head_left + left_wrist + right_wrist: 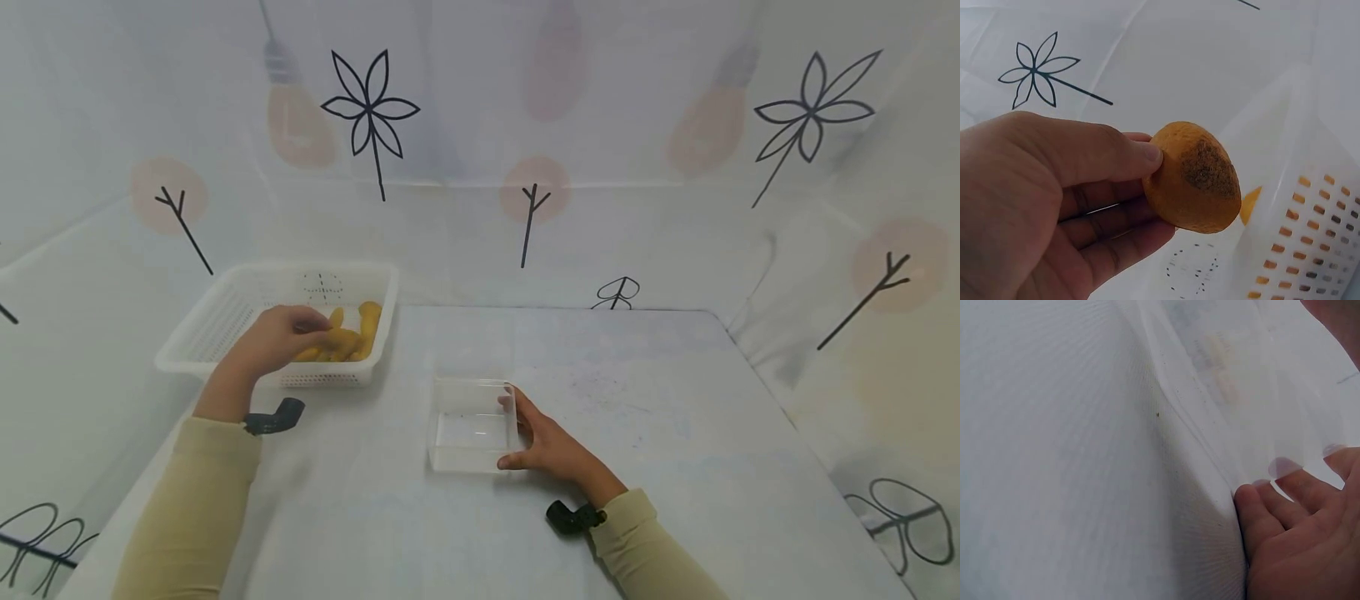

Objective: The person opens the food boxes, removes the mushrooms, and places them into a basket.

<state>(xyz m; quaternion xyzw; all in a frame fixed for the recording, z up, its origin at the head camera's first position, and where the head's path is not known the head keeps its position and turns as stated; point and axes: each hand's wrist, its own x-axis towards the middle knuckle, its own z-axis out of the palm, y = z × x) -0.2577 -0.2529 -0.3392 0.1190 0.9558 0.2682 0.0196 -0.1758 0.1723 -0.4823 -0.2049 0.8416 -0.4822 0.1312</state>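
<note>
My left hand (272, 337) is over the white plastic basket (318, 379) at the left of the table. In the left wrist view its thumb and fingers pinch a rounded yellow-orange piece (1169, 194) with a rough dark patch on one side; its exact kind I cannot tell. More yellow pieces (368, 323), some long and knobbly, lie in the basket below. Near the middle of the table my right hand (553, 446) grips the right side of a clear open-topped plastic box (468, 461), thumb by the near corner and fingers toward the far one. Only its transparent bottom shows inside.
The white-covered table (360, 500) ends at the back against a hanging white sheet (450, 242) printed with line flowers and pale pink shapes. The same sheet closes in both sides. Each wrist wears a dark strap-on mount.
</note>
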